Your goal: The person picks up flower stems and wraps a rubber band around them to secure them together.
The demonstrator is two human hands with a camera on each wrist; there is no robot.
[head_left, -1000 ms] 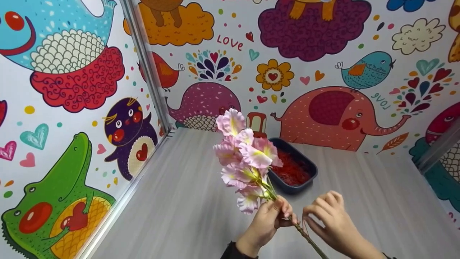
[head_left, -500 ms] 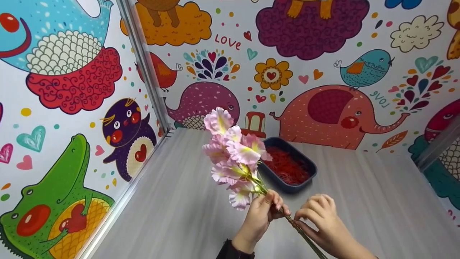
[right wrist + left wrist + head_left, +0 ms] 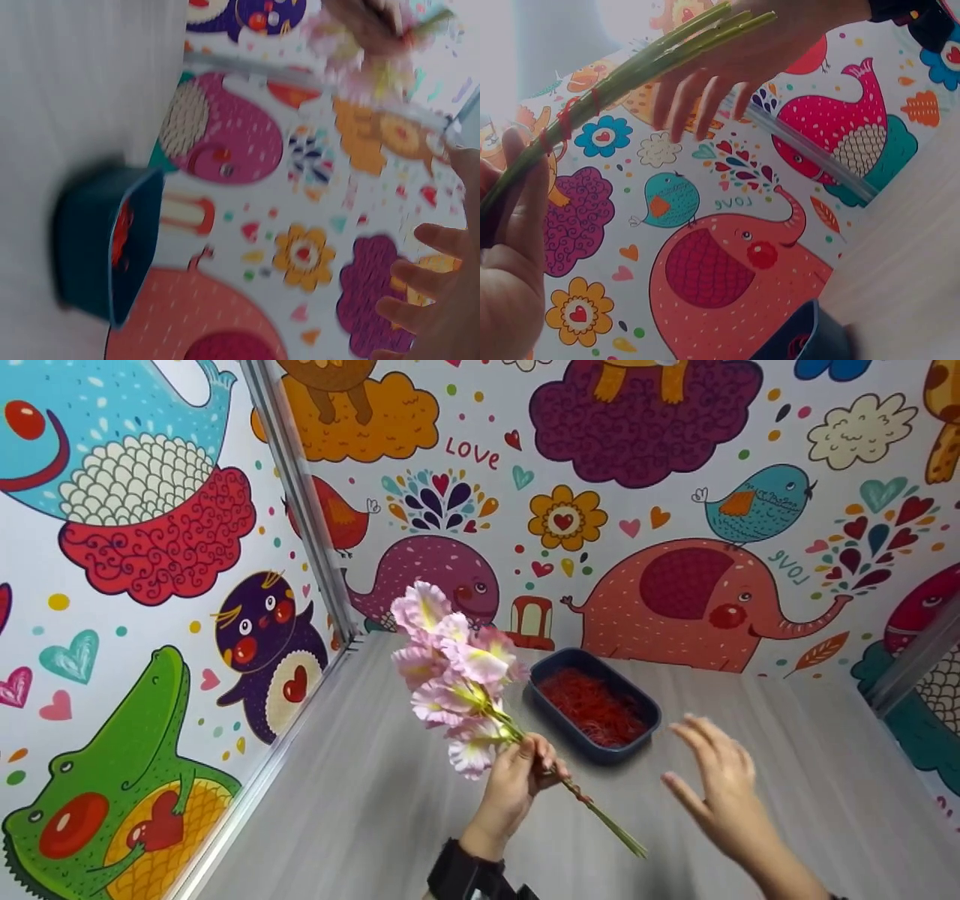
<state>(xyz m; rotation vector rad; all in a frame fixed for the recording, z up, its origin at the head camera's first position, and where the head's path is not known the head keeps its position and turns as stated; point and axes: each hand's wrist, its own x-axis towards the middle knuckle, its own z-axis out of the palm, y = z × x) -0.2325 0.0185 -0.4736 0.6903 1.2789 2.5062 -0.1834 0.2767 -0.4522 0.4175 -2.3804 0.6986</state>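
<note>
My left hand [image 3: 517, 780] grips a bunch of pink artificial flowers [image 3: 457, 682] by its green stems [image 3: 615, 829], blooms pointing up and left. Just below the fingers, a thin red tie [image 3: 576, 791] is wound round the stems; the left wrist view shows its several turns [image 3: 566, 120] closely. My right hand [image 3: 720, 787] is apart from the stems, to their right, with fingers spread and nothing in them. In the right wrist view the same fingers [image 3: 420, 277] are extended, while the bouquet appears blurred at the top.
A dark blue tub [image 3: 536, 697] filled with red shredded strands [image 3: 600, 709] stands on the grey table [image 3: 337, 810] near the back wall. Walls with cartoon animal prints close in the left, back and right sides.
My right hand has let go of the stems and moved away to the right, fingers opening out. My left hand has shifted left and slightly up with the flowers, uncovering more of the tub.
</note>
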